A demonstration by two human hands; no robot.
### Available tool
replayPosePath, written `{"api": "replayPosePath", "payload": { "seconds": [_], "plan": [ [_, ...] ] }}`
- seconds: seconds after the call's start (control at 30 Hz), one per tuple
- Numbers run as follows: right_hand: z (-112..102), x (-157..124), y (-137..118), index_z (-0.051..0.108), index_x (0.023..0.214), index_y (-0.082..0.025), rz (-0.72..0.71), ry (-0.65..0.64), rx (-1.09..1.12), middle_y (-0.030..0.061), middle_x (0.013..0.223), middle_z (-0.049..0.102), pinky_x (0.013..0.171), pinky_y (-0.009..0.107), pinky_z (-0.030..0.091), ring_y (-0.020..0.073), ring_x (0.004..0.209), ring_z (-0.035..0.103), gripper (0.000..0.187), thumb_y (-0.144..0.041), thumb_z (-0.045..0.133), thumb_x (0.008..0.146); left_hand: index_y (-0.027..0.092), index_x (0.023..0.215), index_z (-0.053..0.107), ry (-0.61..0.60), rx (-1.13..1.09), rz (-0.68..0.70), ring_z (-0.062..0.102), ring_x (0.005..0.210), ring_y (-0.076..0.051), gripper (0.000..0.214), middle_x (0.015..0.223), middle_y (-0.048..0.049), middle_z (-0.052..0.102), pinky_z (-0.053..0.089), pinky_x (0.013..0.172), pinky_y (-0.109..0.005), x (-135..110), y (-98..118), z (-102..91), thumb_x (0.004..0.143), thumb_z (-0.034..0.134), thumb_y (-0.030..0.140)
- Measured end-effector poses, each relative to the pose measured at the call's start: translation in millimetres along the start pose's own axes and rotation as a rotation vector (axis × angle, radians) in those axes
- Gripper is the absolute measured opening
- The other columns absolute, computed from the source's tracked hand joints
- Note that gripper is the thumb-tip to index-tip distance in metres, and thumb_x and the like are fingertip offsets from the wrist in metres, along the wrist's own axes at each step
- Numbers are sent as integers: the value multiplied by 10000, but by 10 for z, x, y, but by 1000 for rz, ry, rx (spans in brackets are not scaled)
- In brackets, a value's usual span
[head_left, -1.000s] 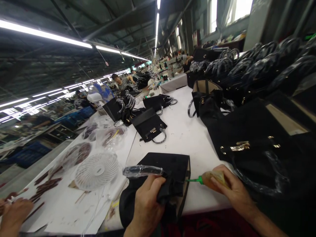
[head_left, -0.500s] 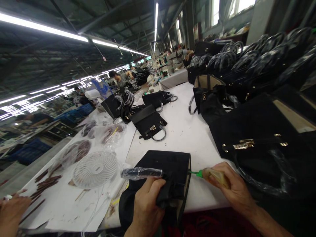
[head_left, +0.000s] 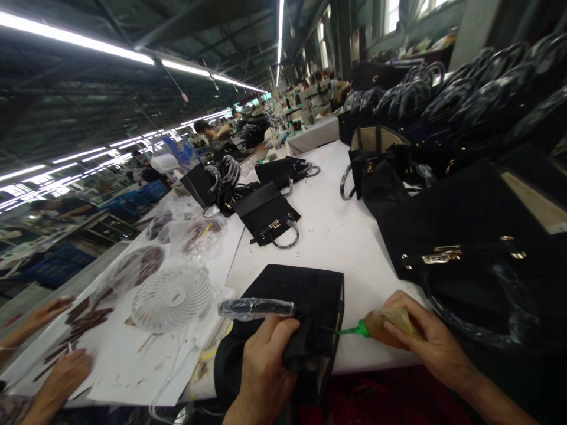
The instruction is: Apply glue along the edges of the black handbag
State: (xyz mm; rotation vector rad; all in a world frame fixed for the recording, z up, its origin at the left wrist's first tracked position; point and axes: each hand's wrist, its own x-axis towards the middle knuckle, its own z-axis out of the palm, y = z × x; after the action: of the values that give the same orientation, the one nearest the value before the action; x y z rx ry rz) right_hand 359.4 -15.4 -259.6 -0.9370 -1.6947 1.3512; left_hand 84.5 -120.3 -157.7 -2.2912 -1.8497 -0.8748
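A black handbag (head_left: 301,289) lies flat at the near edge of the white table (head_left: 336,236). My left hand (head_left: 266,366) is closed on a folded black flap of this bag, just below its plastic-wrapped handle (head_left: 257,307). My right hand (head_left: 420,339) grips a soft amber squeeze bottle (head_left: 385,324) with a green nozzle (head_left: 352,330). The nozzle tip touches the bag's right edge beside the flap.
Finished black handbags (head_left: 465,236) crowd the right side, with more bags (head_left: 266,215) farther up the table. A small white fan (head_left: 170,298) and plastic bags of brown strips (head_left: 137,268) lie to the left. Another person's hands (head_left: 57,378) work at the lower left.
My hands and the bottle have barely shifted, the nozzle staying at the bag's edge. The other person's hands at the lower left have moved further into view, one reaching to the brown strips.
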Motion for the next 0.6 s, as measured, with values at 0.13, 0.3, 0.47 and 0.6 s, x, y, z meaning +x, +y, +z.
{"api": "replayPosePath", "payload": {
  "seconds": [0.13,0.3,0.47,0.6],
  "plan": [
    [12,-38,-36,648,933,-260,-71,42,-13,11,879,609,732,333,469,196,808,600,160,-412,620,976,226,1026,600,23,8,-5,697,831,-153,251,942,-32,675,551,702,-221,-11,10,-21,849,569,50],
    [34,-29,-73,661,930,-263,-118,-26,11,10,882,617,715,322,480,188,801,615,144,-371,593,996,222,1008,608,34,23,4,695,781,-146,230,902,-22,674,545,670,-214,-4,55,-13,852,568,59],
    [31,-25,-76,662,945,-265,-171,38,-95,14,893,628,723,324,485,186,805,616,104,-348,615,988,218,974,611,77,6,18,692,763,-135,200,883,-19,677,539,654,-200,42,97,-38,859,551,67],
    [28,-46,-83,659,989,-277,-199,-23,-28,9,899,620,704,313,494,180,793,614,93,-344,594,999,224,968,613,85,-12,1,688,769,-127,232,876,-12,675,540,672,-192,46,106,-56,841,551,39]
  ]
}}
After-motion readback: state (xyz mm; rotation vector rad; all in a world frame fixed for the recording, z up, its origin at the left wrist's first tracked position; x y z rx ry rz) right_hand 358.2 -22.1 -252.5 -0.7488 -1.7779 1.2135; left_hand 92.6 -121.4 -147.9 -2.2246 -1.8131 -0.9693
